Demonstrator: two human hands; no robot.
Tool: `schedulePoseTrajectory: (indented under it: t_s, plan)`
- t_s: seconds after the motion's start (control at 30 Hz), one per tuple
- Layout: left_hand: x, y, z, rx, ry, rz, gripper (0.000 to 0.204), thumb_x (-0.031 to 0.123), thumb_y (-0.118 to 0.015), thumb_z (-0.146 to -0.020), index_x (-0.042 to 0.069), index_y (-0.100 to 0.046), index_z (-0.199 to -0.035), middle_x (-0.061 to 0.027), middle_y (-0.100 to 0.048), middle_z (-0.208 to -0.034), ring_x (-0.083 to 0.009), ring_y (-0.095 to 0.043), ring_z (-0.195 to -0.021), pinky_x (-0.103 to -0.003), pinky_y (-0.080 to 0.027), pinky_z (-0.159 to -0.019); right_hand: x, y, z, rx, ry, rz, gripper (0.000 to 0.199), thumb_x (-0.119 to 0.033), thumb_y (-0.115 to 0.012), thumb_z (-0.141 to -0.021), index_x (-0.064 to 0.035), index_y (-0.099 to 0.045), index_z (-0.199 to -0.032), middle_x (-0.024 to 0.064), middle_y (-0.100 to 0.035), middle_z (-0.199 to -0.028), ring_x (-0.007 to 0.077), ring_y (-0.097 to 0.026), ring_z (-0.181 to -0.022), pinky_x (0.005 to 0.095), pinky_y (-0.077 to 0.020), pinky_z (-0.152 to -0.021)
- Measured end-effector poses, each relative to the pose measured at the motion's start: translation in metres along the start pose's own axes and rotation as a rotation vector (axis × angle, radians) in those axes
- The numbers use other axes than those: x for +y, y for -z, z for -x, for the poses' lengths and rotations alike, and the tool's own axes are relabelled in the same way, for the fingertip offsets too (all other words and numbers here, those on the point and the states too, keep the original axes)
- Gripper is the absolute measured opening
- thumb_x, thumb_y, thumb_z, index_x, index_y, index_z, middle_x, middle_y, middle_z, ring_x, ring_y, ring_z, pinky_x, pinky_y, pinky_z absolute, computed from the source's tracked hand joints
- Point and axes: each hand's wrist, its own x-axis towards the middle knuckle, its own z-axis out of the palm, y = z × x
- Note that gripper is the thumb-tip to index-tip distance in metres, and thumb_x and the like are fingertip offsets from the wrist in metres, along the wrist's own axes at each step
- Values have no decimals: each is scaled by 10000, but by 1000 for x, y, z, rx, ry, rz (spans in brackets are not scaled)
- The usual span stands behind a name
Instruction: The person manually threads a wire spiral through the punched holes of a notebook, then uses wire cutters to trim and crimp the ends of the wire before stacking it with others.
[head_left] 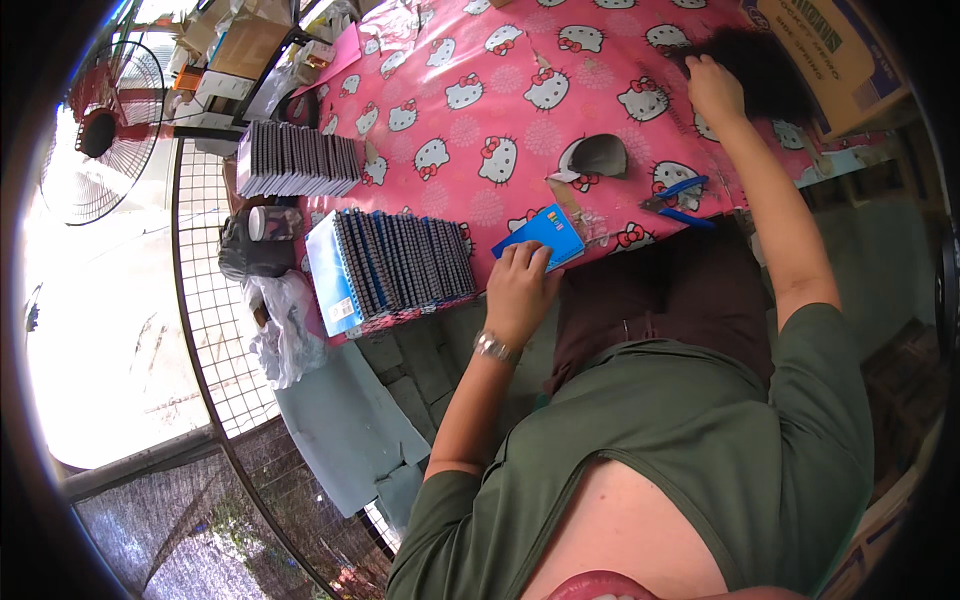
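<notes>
My left hand point(520, 290), with a metal watch on its wrist, grips the near edge of a small blue notebook point(562, 238) at the table's front edge. No spiral shows on the part of the notebook in sight. My right hand point(715, 92) reaches far to the right, its fingers bent together at the edge of a fuzzy black heap point(765, 75). Whatever those fingers pinch is too small to make out. Nearer to me lie blue-handled cutting pliers point(682, 202). A grey, curved, cup-like piece point(600, 157) rests left of the pliers.
A pink patterned cloth point(480, 120) covers the table. Two rows of spiral notebooks stand at left: a blue-covered row point(400, 262) and a darker row point(300, 160) behind it. A cardboard box point(835, 65) stands far right. Left lie a jar point(275, 223) and a plastic bag point(285, 330).
</notes>
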Motion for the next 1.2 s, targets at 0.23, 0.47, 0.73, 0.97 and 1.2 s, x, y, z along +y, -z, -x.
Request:
schedulePoseTrajectory:
  t_s: [0.23, 0.47, 0.73, 0.97, 1.2]
  plan:
    - [-34, -38, 7, -205, -14, -65, 373, 142, -720, -787, 101, -627, -1146, -104, -627, -1158, -301, -613, -1016, -403, -552, -821, -48, 41, 37, 54, 300, -674, 425, 41, -504, -797, -51, -629, -1193, 168, -575, -1096, 359, -591, -1015, 422, -496, -925]
    - [-30, -46, 11, -41, -151, -275, 367, 132, -709, -792, 115, -643, -1153, -93, -652, -1138, -272, -653, -922, -393, -560, -787, -135, 44, 133, -320, 310, -1068, 337, -102, -588, -923, -95, -632, -1257, 137, -590, -1055, 289, -627, -912, 391, -514, -837]
    - [-48, -28, 7, -184, -83, -28, 291, 156, -704, -818, 145, -713, -1109, -40, -718, -1057, -250, -691, -883, -370, -558, -776, -134, 40, 137, -305, 328, -1060, 302, -71, -565, -931, -39, -641, -1221, 198, -637, -997, 362, -631, -943, 428, -509, -832]
    - [-49, -20, -3, -282, -59, -12, 297, 196, -727, -809, 143, -711, -1101, -44, -718, -1006, -254, -690, -868, -377, -555, -774, -140, 43, 148, -423, 365, -1014, 295, -68, -568, -917, 8, -652, -1190, 188, -646, -1009, 357, -629, -969, 420, -501, -863]
    - [-44, -22, -2, -229, -105, -47, 315, 191, -711, -792, 128, -652, -1095, -65, -689, -946, -259, -678, -850, -398, -554, -724, -139, 46, 147, -441, 363, -1007, 300, -81, -571, -917, 11, -650, -1191, 187, -646, -1019, 353, -624, -983, 418, -496, -871]
